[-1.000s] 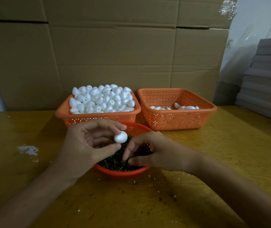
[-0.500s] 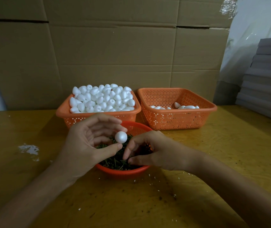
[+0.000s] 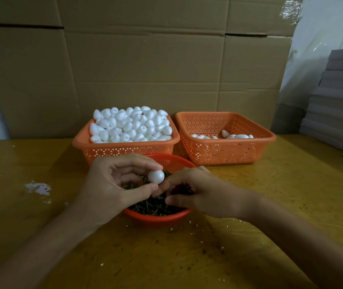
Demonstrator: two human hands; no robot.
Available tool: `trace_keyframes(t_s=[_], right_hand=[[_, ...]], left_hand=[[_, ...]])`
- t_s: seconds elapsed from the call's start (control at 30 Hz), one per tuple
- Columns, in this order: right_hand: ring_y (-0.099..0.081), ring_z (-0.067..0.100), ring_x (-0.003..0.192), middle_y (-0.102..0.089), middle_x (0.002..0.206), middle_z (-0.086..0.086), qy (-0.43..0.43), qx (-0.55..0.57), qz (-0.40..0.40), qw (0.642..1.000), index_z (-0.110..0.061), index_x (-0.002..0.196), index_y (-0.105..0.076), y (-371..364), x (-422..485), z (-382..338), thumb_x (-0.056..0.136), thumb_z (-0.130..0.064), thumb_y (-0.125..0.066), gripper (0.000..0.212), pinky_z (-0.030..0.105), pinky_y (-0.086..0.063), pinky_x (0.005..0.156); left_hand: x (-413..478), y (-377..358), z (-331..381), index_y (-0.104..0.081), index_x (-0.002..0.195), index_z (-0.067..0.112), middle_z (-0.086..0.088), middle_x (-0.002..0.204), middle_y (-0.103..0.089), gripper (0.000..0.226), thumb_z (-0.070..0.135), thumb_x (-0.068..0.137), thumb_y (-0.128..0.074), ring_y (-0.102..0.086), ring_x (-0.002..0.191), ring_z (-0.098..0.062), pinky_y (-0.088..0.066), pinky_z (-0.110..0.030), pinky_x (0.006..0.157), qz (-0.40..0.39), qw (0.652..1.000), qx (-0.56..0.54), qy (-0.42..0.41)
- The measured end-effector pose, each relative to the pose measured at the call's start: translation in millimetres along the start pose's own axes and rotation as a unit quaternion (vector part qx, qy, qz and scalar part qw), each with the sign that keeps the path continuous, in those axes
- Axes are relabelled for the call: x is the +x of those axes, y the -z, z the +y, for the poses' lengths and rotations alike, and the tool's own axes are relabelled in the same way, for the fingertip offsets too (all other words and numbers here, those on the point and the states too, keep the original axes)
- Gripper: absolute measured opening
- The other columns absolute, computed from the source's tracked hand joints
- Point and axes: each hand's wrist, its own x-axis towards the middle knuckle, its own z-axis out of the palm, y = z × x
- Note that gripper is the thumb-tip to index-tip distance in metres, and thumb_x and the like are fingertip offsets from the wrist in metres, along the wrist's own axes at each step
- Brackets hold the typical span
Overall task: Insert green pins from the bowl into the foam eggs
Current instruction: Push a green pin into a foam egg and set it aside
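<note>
The left hand [image 3: 108, 190] pinches a foam egg [image 3: 156, 177] between thumb and fingertips, just above the red bowl [image 3: 158, 219]. The right hand [image 3: 197, 195] curls its fingers down among the green pins [image 3: 151, 206] in that bowl; whether it holds one cannot be told. Behind, on the desk [image 3: 270, 195], a heaped basket [image 3: 124, 150] and a sparse basket [image 3: 226, 151] hold more eggs.

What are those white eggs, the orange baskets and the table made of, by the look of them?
The eggs look like foam: matte white, no shine. The baskets seem moulded plastic: smooth orange walls pierced by regular small holes. The table looks like wood or a wood-look board, yellowish with grain lines and a dull sheen.
</note>
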Motion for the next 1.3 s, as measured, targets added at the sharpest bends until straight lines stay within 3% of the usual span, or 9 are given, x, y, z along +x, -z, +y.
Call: trace_keyframes(t_s=[0.13,0.37,0.63,0.8,1.07,1.2,1.3], right_hand=[[-0.052,-0.007,0.119,-0.070,0.120,-0.024,0.005,-0.017,-0.002,1.000,-0.038,0.119,-0.072,0.9,-1.7,0.8,0.102,-0.024,-0.065,0.023,0.035,-0.021,0.114],[-0.048,-0.009,0.120,-0.068,0.120,-0.025,0.009,-0.042,0.001,0.999,-0.037,0.115,-0.073,0.8,-1.2,1.6,0.101,-0.024,-0.065,0.021,0.041,-0.023,0.114],[-0.052,-0.010,0.119,-0.071,0.117,-0.025,0.020,-0.032,0.001,0.999,-0.033,0.114,-0.075,2.1,-1.9,1.9,0.101,-0.021,-0.065,0.020,0.042,-0.021,0.117],[-0.052,-0.018,0.112,-0.071,0.115,-0.026,0.027,-0.024,0.003,0.999,-0.030,0.117,-0.075,1.9,-1.5,3.3,0.101,-0.021,-0.066,0.020,0.031,-0.023,0.114],[-0.058,-0.012,0.112,-0.074,0.114,-0.021,0.026,-0.011,0.015,0.999,-0.033,0.114,-0.075,1.3,-1.8,2.0,0.099,-0.022,-0.069,0.020,0.038,-0.027,0.116],[-0.059,-0.010,0.111,-0.074,0.112,-0.019,0.022,-0.009,0.023,0.999,-0.032,0.114,-0.075,0.4,-1.8,2.1,0.098,-0.021,-0.070,0.019,0.029,-0.027,0.113],[-0.061,-0.010,0.107,-0.075,0.110,-0.020,0.015,0.004,0.015,1.000,-0.032,0.110,-0.075,0.4,-1.9,1.0,0.098,-0.020,-0.070,0.018,0.038,-0.031,0.115]], left_hand=[[-0.3,0.5,-0.7,-0.079,0.100,0.006,-0.007,0.106,-0.079,0.030,0.003,0.070,-0.083,-0.076,0.102,-0.024,-0.063,-0.029,0.076,-0.006,1.000,0.008,-0.010],[-1.2,-1.6,-0.4,-0.077,0.104,0.013,-0.003,0.106,-0.079,0.038,0.003,0.071,-0.092,-0.076,0.102,-0.022,-0.064,-0.031,0.073,-0.010,0.999,0.033,-0.002],[-1.8,-2.7,2.7,-0.073,0.101,0.023,-0.005,0.106,-0.079,0.038,0.008,0.070,-0.090,-0.079,0.093,-0.025,-0.061,-0.025,0.066,-0.012,1.000,0.010,0.004],[-1.8,-4.3,5.6,-0.072,0.100,0.025,-0.003,0.102,-0.080,0.034,0.025,0.069,-0.089,-0.079,0.091,-0.022,-0.060,-0.023,0.065,-0.020,1.000,0.000,-0.003],[-2.5,-3.3,5.4,-0.075,0.098,0.021,-0.004,0.104,-0.079,0.035,0.028,0.067,-0.088,-0.077,0.094,-0.024,-0.061,-0.028,0.064,-0.010,1.000,0.016,0.005],[-2.6,-3.5,4.9,-0.076,0.094,0.020,-0.004,0.102,-0.079,0.033,0.030,0.066,-0.088,-0.077,0.092,-0.022,-0.061,-0.028,0.064,-0.005,1.000,0.015,0.011],[-2.5,-2.8,4.1,-0.077,0.092,0.024,-0.004,0.101,-0.079,0.030,0.030,0.065,-0.089,-0.077,0.091,-0.023,-0.061,-0.027,0.065,-0.005,1.000,0.018,0.013]])
